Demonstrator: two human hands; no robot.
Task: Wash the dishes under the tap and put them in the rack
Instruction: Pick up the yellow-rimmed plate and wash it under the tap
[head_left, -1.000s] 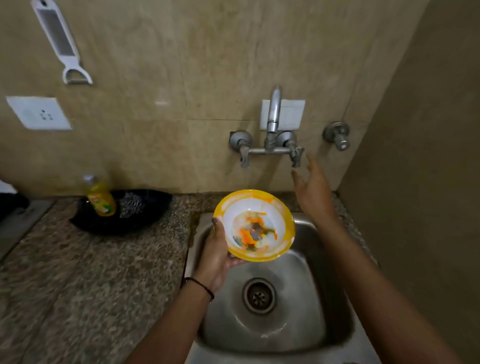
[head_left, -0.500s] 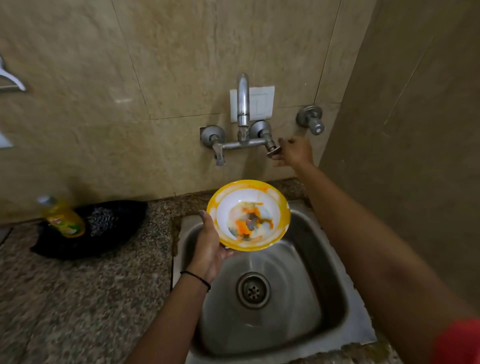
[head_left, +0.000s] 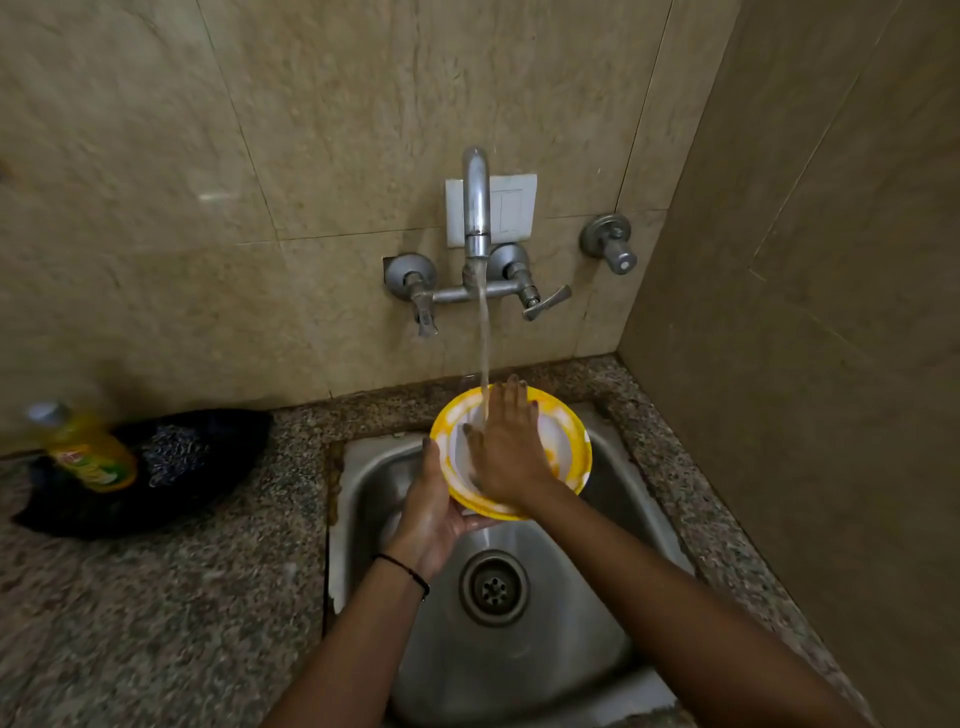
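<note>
Grips bowl (head_left: 569, 439) with left hand (head_left: 431, 512), fingers curled on rim, under tap (head_left: 476, 208) for rinsing. Rubs inside with right hand (head_left: 506, 454), fingers straight.

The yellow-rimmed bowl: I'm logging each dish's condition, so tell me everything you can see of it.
The bowl is round and shallow, white inside with a broad yellow rim, and looks like plastic. It is held tilted toward the camera above the sink, and the water stream falls into it. The left hand grips its near-left edge from below. The right hand lies flat inside it, fingers straight, hiding most of the interior. A little orange residue shows beside that hand.
</note>
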